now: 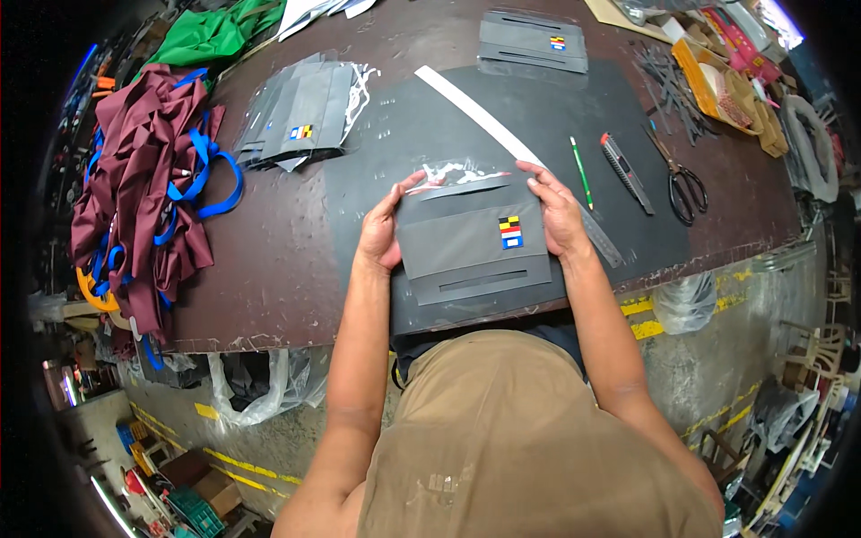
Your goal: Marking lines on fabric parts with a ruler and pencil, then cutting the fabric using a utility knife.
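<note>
2 hands (pixel 381 235), 1 scissors (pixel 686 190), 1 green pencil (pixel 581 172), 1 utility knife (pixel 625 172), 1 ruler (pixel 516 148)

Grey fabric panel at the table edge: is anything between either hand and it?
Nothing visible: the left hand and right hand already hold the grey fabric panel by its side edges.

- You hold a dark grey fabric panel (pixel 471 242) bearing a small yellow, black, red, white and blue patch (pixel 509 231).
- Left of the panel, you see maroon cloth (pixel 143 179) with blue straps (pixel 202 170).
- Right of it, a green pencil (pixel 581 172).
</note>
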